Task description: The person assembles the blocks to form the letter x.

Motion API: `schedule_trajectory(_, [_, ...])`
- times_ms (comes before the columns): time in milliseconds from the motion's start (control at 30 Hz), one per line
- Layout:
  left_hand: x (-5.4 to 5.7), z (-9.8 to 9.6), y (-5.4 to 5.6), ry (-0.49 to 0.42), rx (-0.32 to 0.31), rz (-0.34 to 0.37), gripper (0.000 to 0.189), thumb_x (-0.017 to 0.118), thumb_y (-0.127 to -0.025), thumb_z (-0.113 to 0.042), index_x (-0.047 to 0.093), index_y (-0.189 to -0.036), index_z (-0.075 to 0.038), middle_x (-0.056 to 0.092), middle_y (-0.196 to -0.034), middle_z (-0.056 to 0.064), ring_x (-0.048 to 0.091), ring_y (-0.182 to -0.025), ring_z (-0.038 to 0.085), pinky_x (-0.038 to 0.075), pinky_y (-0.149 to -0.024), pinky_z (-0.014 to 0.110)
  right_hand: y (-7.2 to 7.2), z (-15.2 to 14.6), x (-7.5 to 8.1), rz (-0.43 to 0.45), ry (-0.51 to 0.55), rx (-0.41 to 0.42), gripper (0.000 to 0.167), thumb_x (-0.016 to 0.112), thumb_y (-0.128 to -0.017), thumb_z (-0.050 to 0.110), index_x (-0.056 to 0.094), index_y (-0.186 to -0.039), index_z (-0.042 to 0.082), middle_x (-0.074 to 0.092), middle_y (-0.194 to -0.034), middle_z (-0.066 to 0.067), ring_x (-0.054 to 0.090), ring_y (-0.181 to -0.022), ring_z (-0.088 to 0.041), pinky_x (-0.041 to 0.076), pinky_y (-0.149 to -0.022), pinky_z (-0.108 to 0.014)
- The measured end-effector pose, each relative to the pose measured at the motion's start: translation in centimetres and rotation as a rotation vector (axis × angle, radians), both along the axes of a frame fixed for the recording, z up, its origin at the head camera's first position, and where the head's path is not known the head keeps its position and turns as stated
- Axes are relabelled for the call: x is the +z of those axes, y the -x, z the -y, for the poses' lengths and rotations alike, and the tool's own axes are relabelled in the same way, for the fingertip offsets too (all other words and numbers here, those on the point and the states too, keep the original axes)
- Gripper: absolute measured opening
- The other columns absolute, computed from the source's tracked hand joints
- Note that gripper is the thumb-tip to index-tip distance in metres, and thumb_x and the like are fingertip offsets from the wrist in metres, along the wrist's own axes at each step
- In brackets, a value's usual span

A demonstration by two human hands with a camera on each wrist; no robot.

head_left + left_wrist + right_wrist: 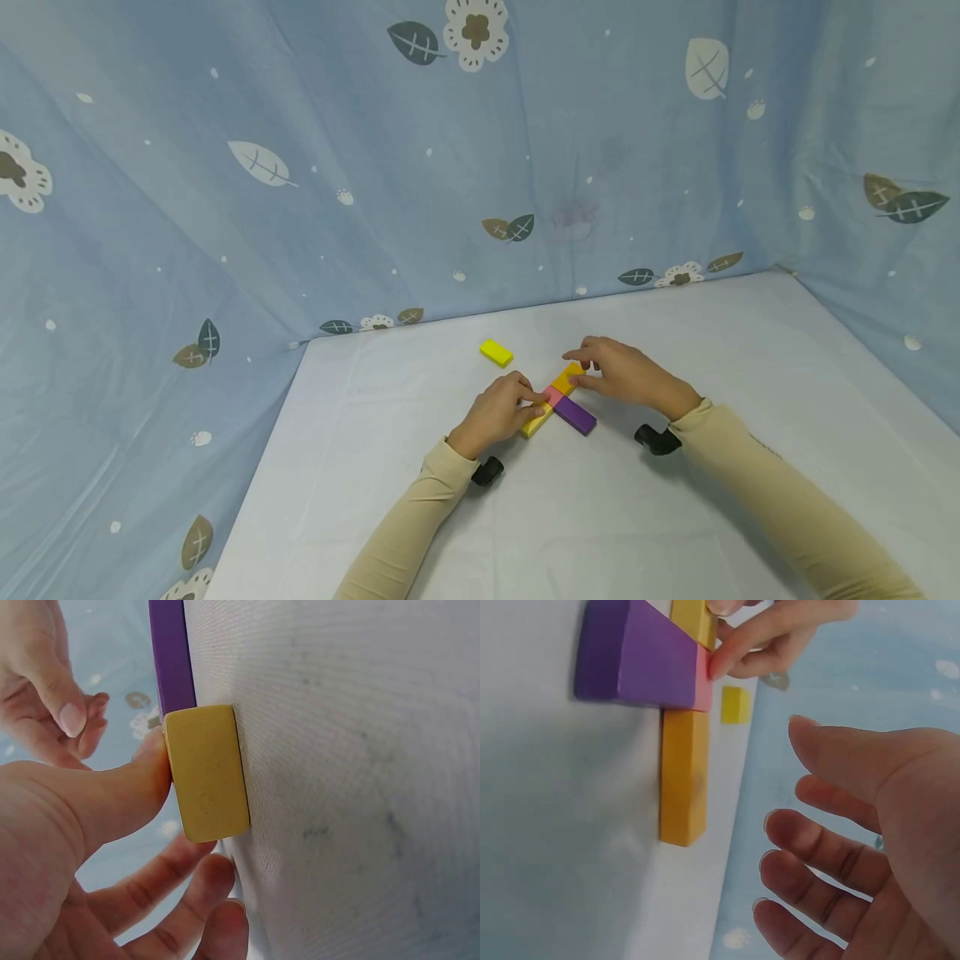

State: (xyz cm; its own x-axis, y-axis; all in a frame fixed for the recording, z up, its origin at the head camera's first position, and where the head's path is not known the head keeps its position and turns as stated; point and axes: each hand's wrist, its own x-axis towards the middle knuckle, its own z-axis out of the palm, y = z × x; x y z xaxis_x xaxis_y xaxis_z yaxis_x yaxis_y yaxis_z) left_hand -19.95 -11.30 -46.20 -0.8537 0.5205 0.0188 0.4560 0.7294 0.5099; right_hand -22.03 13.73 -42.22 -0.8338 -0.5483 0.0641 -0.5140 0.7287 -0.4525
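Several blocks lie joined on the table. A small pink block point(554, 395) sits at the junction, with an orange block point(567, 381), a golden-yellow block point(534, 424) and a purple block point(576, 415) extending from it. My left hand point(497, 408) holds the golden-yellow block, its thumb on the block's top point(206, 776) and the index finger touching the pink block point(703, 679). Above the orange block point(682, 780) my right hand point(633, 377) is spread, its fingertips apart from the block in the right wrist view.
A bright yellow block point(496, 352) lies separately, farther back on the white table point(360, 467). Behind and beside the table hangs a blue patterned curtain point(420, 167). A black wrist camera point(657, 439) sits under the right forearm, and another black camera point(488, 472) is by the left.
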Motion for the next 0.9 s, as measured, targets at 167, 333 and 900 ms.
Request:
schedule_trajectory(167, [0.1,0.0,0.0,0.009,-0.004,-0.003,0.028,0.073,-0.097,-0.025,0.076,-0.124,-0.019,0.069,-0.109,0.004,0.057,-0.086,0.012,0.045,-0.063,0.020,-0.4,0.0,-0.6,0.021,0.023,-0.003,0.046,0.078,-0.094,0.025,0.069,-0.134,0.004,0.065,-0.097,0.000,0.056,-0.083,-0.018,0.047,-0.068,-0.025])
schedule_trajectory(333, [0.1,0.0,-0.1,0.005,0.007,0.014,0.029,0.074,-0.097,-0.025,0.076,-0.125,-0.019,0.069,-0.111,0.004,0.059,-0.088,0.013,0.046,-0.064,0.020,-0.7,0.1,-1.3,0.037,0.050,0.001,0.049,0.078,-0.093,0.025,0.068,-0.135,0.003,0.065,-0.096,0.000,0.053,-0.081,-0.015,0.046,-0.067,-0.025])
schedule_trajectory(900, [0.2,-0.1,-0.1,0.004,0.012,0.022,0.029,0.073,-0.097,-0.025,0.076,-0.125,-0.019,0.069,-0.111,0.004,0.058,-0.087,0.013,0.046,-0.063,0.020,-2.0,0.1,-2.7,-0.020,0.067,0.003,0.050,0.081,-0.091,0.029,0.070,-0.134,0.007,0.065,-0.117,-0.007,0.058,-0.106,-0.025,0.054,-0.087,-0.040])
